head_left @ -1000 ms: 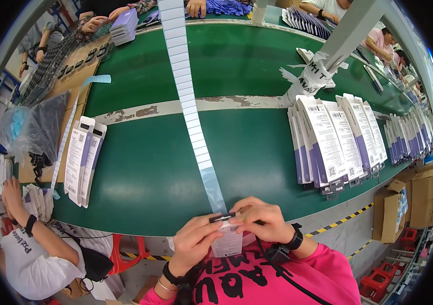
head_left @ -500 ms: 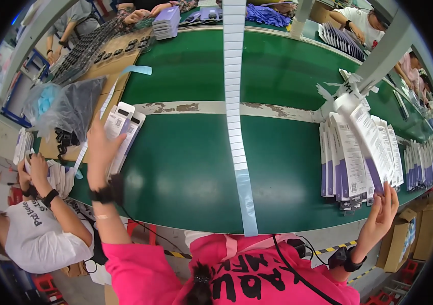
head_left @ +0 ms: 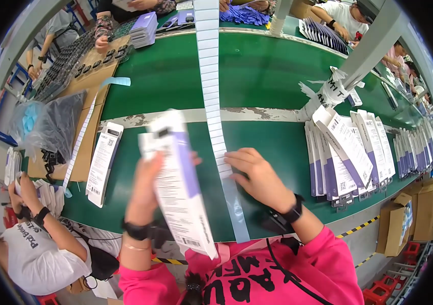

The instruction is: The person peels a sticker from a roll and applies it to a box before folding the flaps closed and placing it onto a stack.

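My left hand (head_left: 147,190) is closed around a flat white and purple box (head_left: 181,188), held tilted above the table and slightly blurred. Part of the fingers is hidden behind the box. My right hand (head_left: 259,178) has its fingers extended, thumb apart, with the fingertips at the right edge of a long strip of pale labels (head_left: 208,76). The strip runs down the middle to the table's front edge, its lower end bare blue backing. Another white box (head_left: 105,162) lies on the table, left of my left hand.
Upright white and purple boxes (head_left: 318,168) stand at right, one box (head_left: 343,145) leaning over them. Behind rises a metal post (head_left: 369,46). A second label strip (head_left: 81,132) and plastic bags (head_left: 56,122) lie at left. A co-worker in white (head_left: 48,254) sits at left; others work beyond.
My left hand has lifted a box from the left and brought it toward the middle. My right hand has let go of the box at the right stack and moved to the label strip.
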A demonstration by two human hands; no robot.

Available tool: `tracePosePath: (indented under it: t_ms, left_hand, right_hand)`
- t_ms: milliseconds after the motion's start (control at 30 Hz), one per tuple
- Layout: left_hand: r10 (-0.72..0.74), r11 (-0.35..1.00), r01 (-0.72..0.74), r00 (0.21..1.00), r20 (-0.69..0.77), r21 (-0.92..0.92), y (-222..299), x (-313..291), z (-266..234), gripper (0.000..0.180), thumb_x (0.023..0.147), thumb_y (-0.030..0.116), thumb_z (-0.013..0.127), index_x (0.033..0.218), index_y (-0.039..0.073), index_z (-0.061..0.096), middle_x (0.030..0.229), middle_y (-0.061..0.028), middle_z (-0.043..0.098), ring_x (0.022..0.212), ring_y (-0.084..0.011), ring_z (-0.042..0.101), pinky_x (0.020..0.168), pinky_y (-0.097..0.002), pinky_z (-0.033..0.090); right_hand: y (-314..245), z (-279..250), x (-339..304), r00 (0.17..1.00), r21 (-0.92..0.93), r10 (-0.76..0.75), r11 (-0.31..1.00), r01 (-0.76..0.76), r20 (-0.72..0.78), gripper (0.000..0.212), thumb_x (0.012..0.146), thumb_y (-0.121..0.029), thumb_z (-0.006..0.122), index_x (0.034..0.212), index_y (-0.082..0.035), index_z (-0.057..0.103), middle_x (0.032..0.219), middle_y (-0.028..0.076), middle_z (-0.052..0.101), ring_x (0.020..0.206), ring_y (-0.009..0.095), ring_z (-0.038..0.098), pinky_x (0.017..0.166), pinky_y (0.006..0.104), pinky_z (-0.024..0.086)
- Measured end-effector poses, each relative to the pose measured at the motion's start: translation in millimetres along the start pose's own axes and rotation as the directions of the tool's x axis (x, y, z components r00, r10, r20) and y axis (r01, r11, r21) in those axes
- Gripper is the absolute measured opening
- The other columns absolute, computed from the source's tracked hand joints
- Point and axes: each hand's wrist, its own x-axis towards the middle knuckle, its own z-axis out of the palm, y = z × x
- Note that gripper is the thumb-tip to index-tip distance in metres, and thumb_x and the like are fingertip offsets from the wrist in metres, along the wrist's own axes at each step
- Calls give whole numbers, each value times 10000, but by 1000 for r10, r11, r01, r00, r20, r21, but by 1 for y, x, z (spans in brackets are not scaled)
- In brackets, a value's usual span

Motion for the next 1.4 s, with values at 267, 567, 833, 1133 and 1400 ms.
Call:
tracePosePath:
  t_ms: [267,567,833,1133,1400]
  left_hand:
    - [-280,951,289,955,93,-107,-87,47,-9,533,964,336,465,1316,-63,436,1264,-169,559,1118,-239,581,927,-339,491]
    - [-145,978,154,987,-70,139,-52,7,35,526,875,78,637,1269,-4,297,1084,-134,591,943,-176,624,800,-307,528]
    - [28,634,-175,979,204,753,-10,-52,81,666,833,120,690,1321,2,252,1022,-258,605,884,-400,657,730,-394,525]
    - [-75,647,-188,949,307,739,-9,-71,80,629,867,87,646,1328,-6,229,1092,-281,571,949,-390,642,798,-399,507]
    - [338,717,-416,909,243,560,-62,-76,73,373,952,160,539,1224,44,310,1203,-205,386,1093,-283,464,946,-396,377]
  right_hand:
    - [4,20,-11,996,-82,-48,995,54,77,199,686,18,641,885,26,623,1014,119,618,954,305,565,836,372,489]
    - [-31,-54,-29,987,-108,69,990,-85,-145,141,725,11,705,857,-28,673,753,77,631,689,252,599,606,336,478]
    - [-85,-85,10,946,-74,-274,954,290,173,638,693,29,658,1313,-33,519,714,31,586,614,189,525,572,312,446]
    - [-89,-57,2,988,-593,138,802,-72,66,334,717,-188,754,894,-29,520,666,50,558,515,221,548,462,333,426]
    - [-43,-38,-42,998,567,58,822,-50,4,260,778,-161,749,1001,-34,709,1115,181,622,918,269,601,815,352,488]
